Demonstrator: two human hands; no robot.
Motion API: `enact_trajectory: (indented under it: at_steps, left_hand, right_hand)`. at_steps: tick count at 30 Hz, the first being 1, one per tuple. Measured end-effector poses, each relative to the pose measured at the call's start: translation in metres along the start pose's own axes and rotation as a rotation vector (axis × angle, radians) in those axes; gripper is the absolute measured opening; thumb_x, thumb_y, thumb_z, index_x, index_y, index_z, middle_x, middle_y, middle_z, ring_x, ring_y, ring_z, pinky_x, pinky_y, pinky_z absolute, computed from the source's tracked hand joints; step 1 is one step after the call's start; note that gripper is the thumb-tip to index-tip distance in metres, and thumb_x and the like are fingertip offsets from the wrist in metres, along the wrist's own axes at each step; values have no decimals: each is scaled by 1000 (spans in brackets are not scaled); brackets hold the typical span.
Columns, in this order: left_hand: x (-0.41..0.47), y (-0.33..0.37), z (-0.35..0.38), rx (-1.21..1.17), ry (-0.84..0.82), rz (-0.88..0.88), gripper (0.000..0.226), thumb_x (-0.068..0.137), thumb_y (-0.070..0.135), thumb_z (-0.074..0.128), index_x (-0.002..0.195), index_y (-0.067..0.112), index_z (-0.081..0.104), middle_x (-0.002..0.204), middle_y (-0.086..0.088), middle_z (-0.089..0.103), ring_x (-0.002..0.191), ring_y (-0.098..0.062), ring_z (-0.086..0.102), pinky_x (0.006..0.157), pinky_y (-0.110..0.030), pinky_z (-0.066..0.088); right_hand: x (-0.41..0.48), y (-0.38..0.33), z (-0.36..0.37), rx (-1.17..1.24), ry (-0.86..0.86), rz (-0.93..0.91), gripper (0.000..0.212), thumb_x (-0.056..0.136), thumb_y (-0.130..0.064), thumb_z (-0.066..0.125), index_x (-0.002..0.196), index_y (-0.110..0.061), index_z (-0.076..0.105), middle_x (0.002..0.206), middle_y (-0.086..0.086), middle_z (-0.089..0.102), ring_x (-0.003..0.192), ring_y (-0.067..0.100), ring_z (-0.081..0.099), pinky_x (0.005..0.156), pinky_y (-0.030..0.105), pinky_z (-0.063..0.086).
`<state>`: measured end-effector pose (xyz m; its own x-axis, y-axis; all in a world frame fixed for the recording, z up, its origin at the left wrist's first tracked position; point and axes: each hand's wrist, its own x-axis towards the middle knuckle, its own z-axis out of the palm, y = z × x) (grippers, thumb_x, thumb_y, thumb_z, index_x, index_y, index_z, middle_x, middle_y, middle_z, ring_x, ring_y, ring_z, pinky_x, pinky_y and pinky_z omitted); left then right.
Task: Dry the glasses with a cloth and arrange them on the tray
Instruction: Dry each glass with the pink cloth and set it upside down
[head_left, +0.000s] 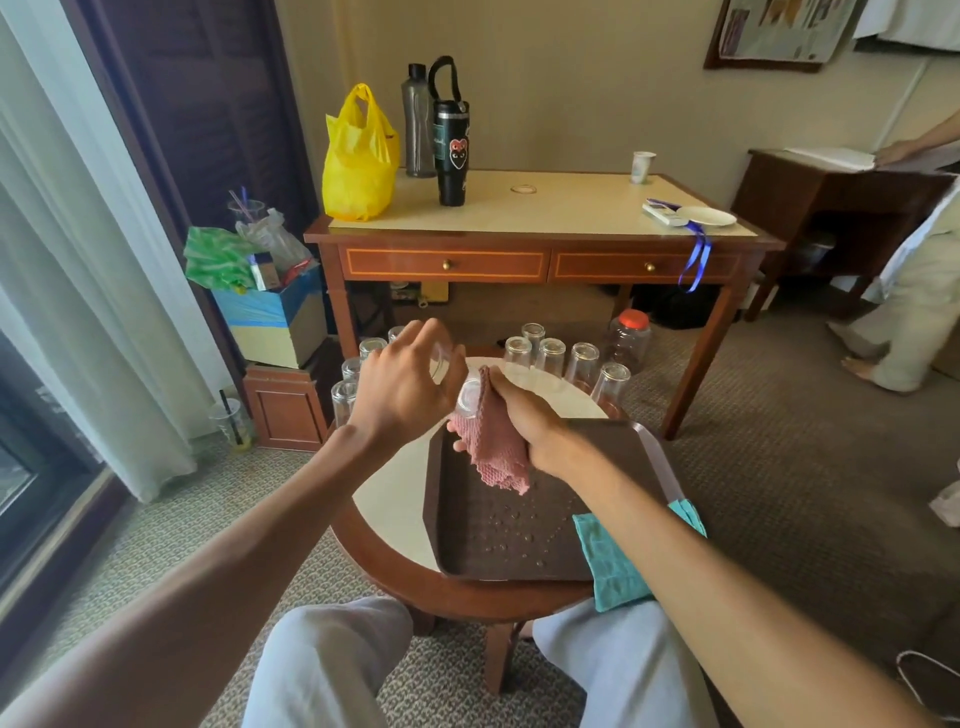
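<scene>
glass (470, 397) and cloth (493, 447) held; five glasses (550, 358)

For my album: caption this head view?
Left hand grips a clear glass, right hand presses a pink knitted cloth to it, over a brown tray.

Ten glasses are in view: one lifted glass (469, 399), a left group (344, 402) of four inverted and a right group (582, 361) of five inverted; any hidden ones are uncounted. There are two cloths, one pink cloth (493, 447) and one teal cloth (613, 558), and one tray (467, 519). The desk (571, 202) carries one grey bottle (417, 119), one black tumbler (451, 150), one yellow bag (356, 156), one paper cup (643, 166) and one plate (706, 216).
</scene>
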<state>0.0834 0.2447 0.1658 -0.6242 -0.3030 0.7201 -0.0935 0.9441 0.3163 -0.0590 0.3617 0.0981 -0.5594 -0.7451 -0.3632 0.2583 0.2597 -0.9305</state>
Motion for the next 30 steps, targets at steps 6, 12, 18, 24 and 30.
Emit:
enact_trajectory:
  at_steps: [6, 12, 18, 24, 30]
  left_hand:
    - [-12, -29, -3, 52, 27, -327, 28, 97, 40, 64, 110, 16, 62, 102, -3, 75, 79, -19, 66, 64, -25, 37]
    - [-37, -54, 5, 151, -170, -460, 38, 97, 45, 62, 115, 12, 61, 111, -5, 75, 78, -18, 61, 56, -24, 33]
    - [-69, -73, 21, 192, -399, -507, 48, 95, 45, 65, 129, 14, 55, 125, -3, 71, 99, -28, 71, 69, -32, 51]
    - [-93, -85, 41, 330, -559, -501, 48, 91, 51, 66, 122, 15, 57, 123, -4, 71, 98, -30, 71, 75, -38, 54]
    - [-105, -91, 57, 394, -582, -453, 52, 90, 58, 63, 120, 16, 56, 116, -6, 70, 96, -31, 70, 74, -38, 56]
  right_hand:
    - [-36, -20, 23, 65, 58, -4, 72, 91, -68, 52, 125, -5, 62, 119, 26, 67, 100, 40, 67, 104, 54, 48]
    - [-22, -3, 18, 181, 113, 5, 61, 94, -63, 51, 80, -11, 79, 81, 14, 71, 68, 26, 66, 74, 36, 55]
    - [-14, 12, 21, 28, 54, 72, 34, 92, -44, 64, 98, -10, 64, 86, 15, 64, 70, 24, 65, 71, 32, 55]
    - [-5, 29, 20, 62, 37, 56, 46, 93, -38, 48, 90, 5, 63, 84, 22, 65, 69, 30, 64, 76, 38, 52]
    - [-12, 29, 15, 135, -211, 113, 48, 97, -39, 40, 91, 2, 64, 83, 22, 67, 73, 32, 66, 75, 39, 54]
